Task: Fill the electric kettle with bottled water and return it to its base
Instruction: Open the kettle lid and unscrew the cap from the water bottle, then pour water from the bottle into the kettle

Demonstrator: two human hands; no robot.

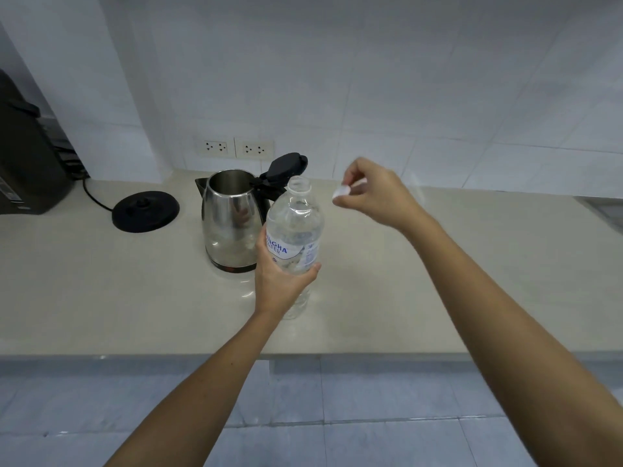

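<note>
Left hand (279,281) grips the uncapped bottle (294,237); right hand (374,193) pinches its white cap (341,191)

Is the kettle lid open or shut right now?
Open. The black lid is flipped back behind the kettle, leaving the steel mouth uncovered.

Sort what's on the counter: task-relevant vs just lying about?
In the job:
- clear plastic water bottle, uncapped, held by left hand
- small white bottle cap, pinched by right hand
- stainless steel electric kettle, lid open
- round black kettle base, bare

Lying about:
- black appliance at left
- white wall sockets
</note>
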